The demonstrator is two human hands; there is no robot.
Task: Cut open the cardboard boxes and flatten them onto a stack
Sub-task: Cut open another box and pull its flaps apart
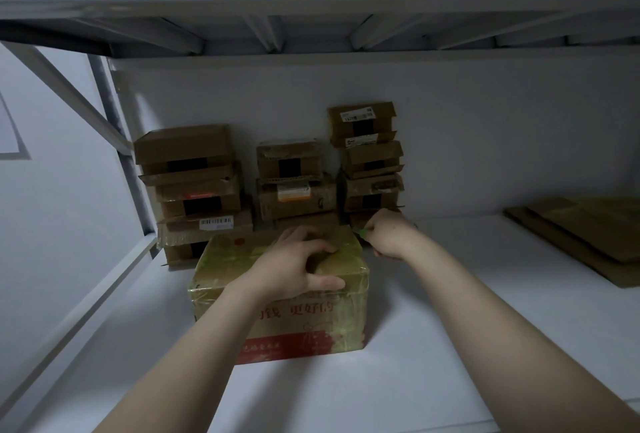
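box sits mid-shelf under the left hand, fingers spread and pressing its taped top, while the right hand, pinching a small green tool, is at the far right corner, so any cut likely runs leftward along the top's long axis.
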